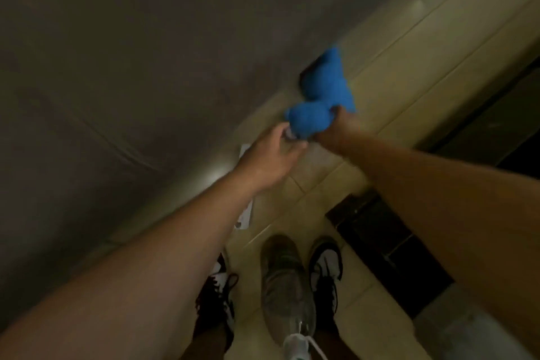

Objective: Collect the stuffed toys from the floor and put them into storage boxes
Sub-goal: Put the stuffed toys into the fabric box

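Note:
A blue stuffed toy (321, 96) hangs in the air in front of me, blurred by motion. My right hand (336, 133) grips it from below at its lower right part. My left hand (271, 155) reaches to the toy's lower left edge, and its fingertips touch or pinch a small grey part there; the blur hides which. No storage box can be made out in this view.
A large grey surface (117, 67) fills the left and top. Beige floor tiles (423, 52) run diagonally on the right. A dark mat (385, 251) lies by my shoes (324, 266). A plastic bottle (286, 286) hangs near my feet. White paper (245, 213) lies on the floor.

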Tool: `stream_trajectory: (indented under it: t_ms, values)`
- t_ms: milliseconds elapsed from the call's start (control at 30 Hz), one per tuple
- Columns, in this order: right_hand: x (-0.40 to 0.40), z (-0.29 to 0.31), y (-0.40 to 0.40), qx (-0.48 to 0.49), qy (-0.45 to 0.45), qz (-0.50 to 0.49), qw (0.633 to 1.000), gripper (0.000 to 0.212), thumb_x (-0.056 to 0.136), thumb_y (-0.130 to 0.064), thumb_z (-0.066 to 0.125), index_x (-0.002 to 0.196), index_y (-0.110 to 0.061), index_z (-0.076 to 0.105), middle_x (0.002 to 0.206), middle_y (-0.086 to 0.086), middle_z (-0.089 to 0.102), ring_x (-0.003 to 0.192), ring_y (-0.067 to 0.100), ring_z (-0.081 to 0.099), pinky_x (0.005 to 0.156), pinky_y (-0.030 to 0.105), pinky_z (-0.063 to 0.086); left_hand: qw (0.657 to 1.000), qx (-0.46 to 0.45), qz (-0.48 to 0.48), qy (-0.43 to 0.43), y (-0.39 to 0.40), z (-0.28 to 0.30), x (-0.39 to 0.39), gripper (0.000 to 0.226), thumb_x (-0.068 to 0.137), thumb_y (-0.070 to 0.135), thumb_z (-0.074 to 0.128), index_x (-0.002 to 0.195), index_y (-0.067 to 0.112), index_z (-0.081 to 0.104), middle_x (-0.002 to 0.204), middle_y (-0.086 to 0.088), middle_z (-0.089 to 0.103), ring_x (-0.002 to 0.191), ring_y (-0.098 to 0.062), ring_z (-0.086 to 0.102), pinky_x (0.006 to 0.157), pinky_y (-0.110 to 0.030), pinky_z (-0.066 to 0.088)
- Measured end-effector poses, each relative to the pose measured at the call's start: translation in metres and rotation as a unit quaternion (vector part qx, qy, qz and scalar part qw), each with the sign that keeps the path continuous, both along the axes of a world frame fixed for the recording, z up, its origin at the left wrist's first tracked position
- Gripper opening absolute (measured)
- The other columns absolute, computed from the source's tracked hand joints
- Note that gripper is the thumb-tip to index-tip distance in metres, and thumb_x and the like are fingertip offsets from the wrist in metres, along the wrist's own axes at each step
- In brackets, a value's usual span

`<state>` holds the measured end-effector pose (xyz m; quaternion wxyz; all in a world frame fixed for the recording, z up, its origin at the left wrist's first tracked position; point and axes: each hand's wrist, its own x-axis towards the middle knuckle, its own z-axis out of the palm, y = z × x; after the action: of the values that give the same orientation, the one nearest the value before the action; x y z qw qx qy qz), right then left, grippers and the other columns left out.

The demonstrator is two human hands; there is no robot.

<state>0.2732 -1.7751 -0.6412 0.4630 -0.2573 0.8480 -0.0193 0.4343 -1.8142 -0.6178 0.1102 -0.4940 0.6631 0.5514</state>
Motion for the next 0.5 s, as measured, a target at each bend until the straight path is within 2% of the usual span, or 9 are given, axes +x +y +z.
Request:
stream_trajectory:
  t_ms: [67, 133, 200, 267, 333, 400, 467, 500]
  values:
    - [-0.019, -0.054, -0.007, 0.028, 0.072, 0.085, 0.993, 0.089, 0.078, -0.039, 0.073, 0.149, -0.022, 0.021, 0.150, 0.019, 0.024, 0.137, 0.040, 0.029, 0.111, 0.047, 0.032, 1.000, 0.021, 0.008, 0.004, 0.002, -0.042, 0.005, 0.054, 0.093, 0.049, 0.054, 0.140, 0.027, 0.040, 0.131, 0.006, 0.049, 0.121, -0.014, 0.048, 0.091, -0.024, 0.035]
    - [-0.027, -0.101, -0.016, 0.071, 0.122, 0.211, 0.967, 0.100, 0.071, -0.043, 0.077, 0.148, -0.035, 0.013, 0.157, 0.014, 0.005, 0.143, 0.045, 0.005, 0.110, 0.066, 0.023, 1.000, 0.021, 0.013, 0.007, 0.007, -0.076, 0.011, 0.057, 0.093, 0.049, 0.053, 0.143, 0.027, 0.038, 0.141, 0.004, 0.046, 0.128, -0.016, 0.045, 0.095, -0.026, 0.036]
    - [-0.021, -0.134, -0.022, 0.119, 0.130, 0.253, 0.951, 0.109, 0.065, -0.043, 0.082, 0.147, -0.042, 0.009, 0.158, 0.004, -0.015, 0.141, 0.047, -0.017, 0.103, 0.078, 0.018, 0.999, 0.032, 0.025, -0.002, 0.019, -0.103, 0.017, 0.062, 0.092, 0.051, 0.053, 0.146, 0.026, 0.034, 0.148, 0.002, 0.040, 0.133, -0.016, 0.042, 0.105, -0.032, 0.038]
    - [-0.011, -0.155, -0.018, 0.121, 0.150, 0.254, 0.948, 0.107, 0.067, -0.037, 0.081, 0.146, -0.044, 0.010, 0.157, 0.001, -0.023, 0.140, 0.047, -0.023, 0.100, 0.081, 0.014, 0.997, 0.065, 0.048, -0.008, 0.033, -0.119, 0.020, 0.065, 0.091, 0.052, 0.055, 0.147, 0.029, 0.032, 0.151, 0.005, 0.037, 0.134, -0.016, 0.039, 0.109, -0.038, 0.038]
    - [-0.011, -0.163, -0.002, 0.074, 0.189, 0.266, 0.942, 0.085, 0.077, -0.026, 0.073, 0.144, -0.041, 0.021, 0.158, 0.002, -0.013, 0.142, 0.047, -0.014, 0.100, 0.080, 0.018, 0.995, 0.084, 0.059, -0.013, 0.042, -0.128, 0.018, 0.065, 0.091, 0.049, 0.057, 0.147, 0.028, 0.031, 0.152, 0.005, 0.036, 0.134, -0.016, 0.040, 0.108, -0.037, 0.039]
    - [-0.017, -0.156, 0.014, 0.028, 0.211, 0.324, 0.922, 0.065, 0.083, -0.024, 0.065, 0.139, -0.037, 0.033, 0.155, 0.006, 0.005, 0.141, 0.047, 0.005, 0.100, 0.074, 0.027, 0.992, 0.089, 0.092, -0.021, 0.048, -0.130, 0.016, 0.065, 0.091, 0.044, 0.059, 0.147, 0.026, 0.032, 0.150, 0.004, 0.039, 0.131, -0.017, 0.043, 0.103, -0.034, 0.041]
    - [-0.028, -0.134, 0.019, 0.037, 0.150, 0.356, 0.921, 0.060, 0.082, -0.031, 0.067, 0.137, -0.031, 0.042, 0.148, 0.012, 0.024, 0.135, 0.043, 0.027, 0.104, 0.061, 0.035, 0.976, 0.125, 0.174, -0.027, 0.051, -0.123, 0.014, 0.063, 0.092, 0.042, 0.058, 0.147, 0.026, 0.033, 0.147, 0.002, 0.042, 0.129, -0.019, 0.045, 0.101, -0.033, 0.042]
    - [-0.033, -0.113, 0.017, 0.052, 0.084, 0.360, 0.928, 0.064, 0.079, -0.030, 0.072, 0.137, -0.024, 0.046, 0.144, 0.014, 0.035, 0.130, 0.039, 0.038, 0.105, 0.051, 0.040, 0.960, 0.155, 0.230, -0.025, 0.052, -0.114, 0.013, 0.065, 0.092, 0.043, 0.057, 0.148, 0.026, 0.031, 0.147, 0.000, 0.042, 0.129, -0.021, 0.046, 0.104, -0.037, 0.041]
